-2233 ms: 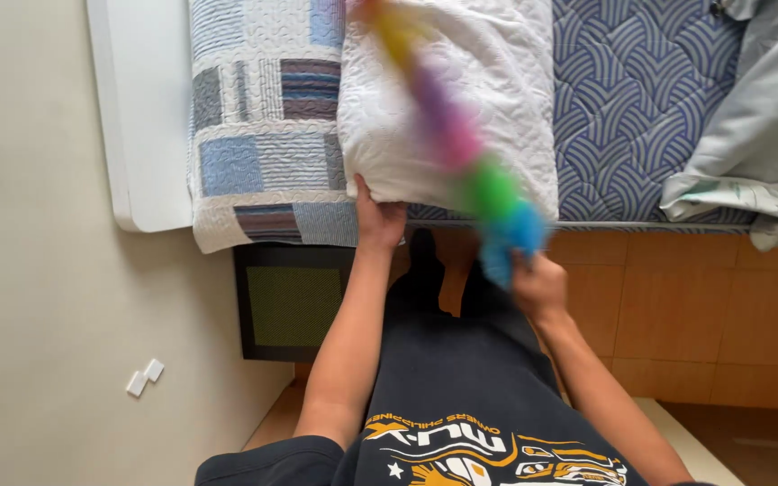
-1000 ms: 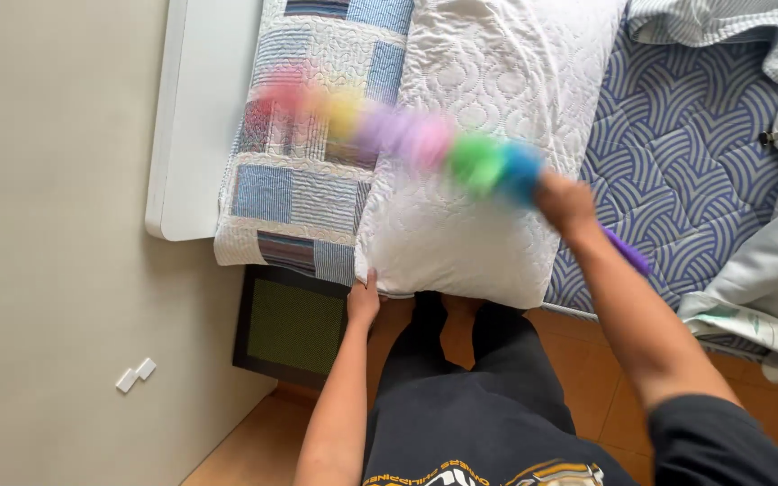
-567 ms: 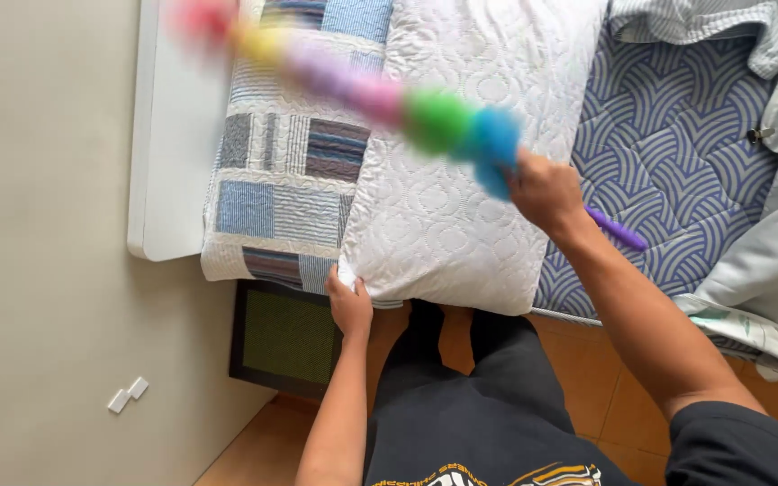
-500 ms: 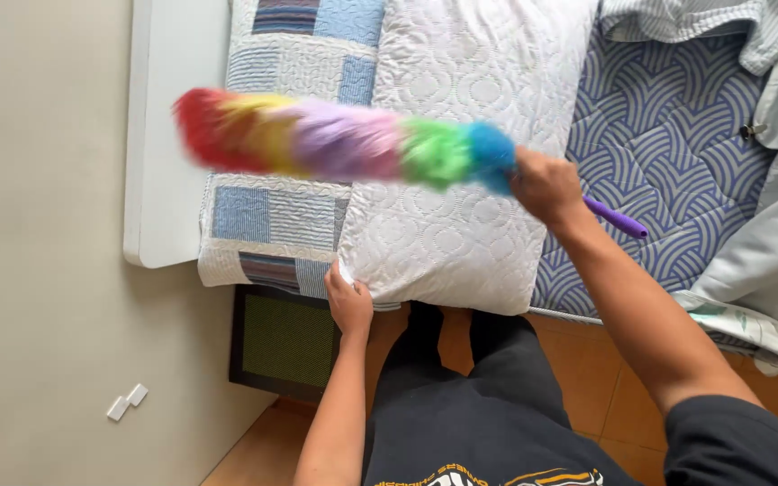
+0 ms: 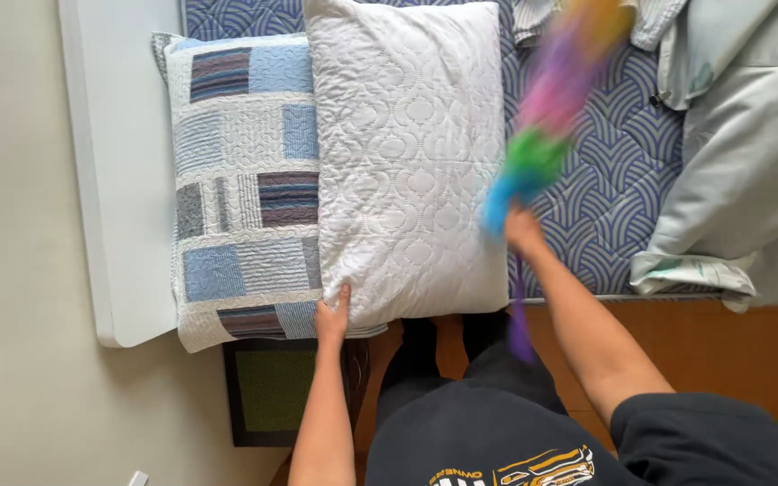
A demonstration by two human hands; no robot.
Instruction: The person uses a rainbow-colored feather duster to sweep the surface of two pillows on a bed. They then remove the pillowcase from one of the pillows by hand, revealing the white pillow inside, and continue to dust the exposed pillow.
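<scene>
Quilted pillow (image 5: 407, 162) right of patchwork pillow (image 5: 240, 189), both on bed (image 5: 614, 198)

Bedroom corner seen from above the bed's edge, in soft, even daylight.

A pale, plain cream wall (image 5: 20, 270) fills the left side, and a white headboard (image 5: 119, 180) stands flat against it. The mattress wears a blue quilted cover (image 5: 605, 207) with a fan-shaped scallop pattern, and a crumpled pale grey-green blanket (image 5: 749, 162) is bunched along its right side. Below the bed edge runs a warm orange-brown wooden floor (image 5: 731, 360). A dark, black-framed box with a green mesh top (image 5: 272, 387) sits on the floor just beside the wall, partly tucked under the bed's corner.
</scene>
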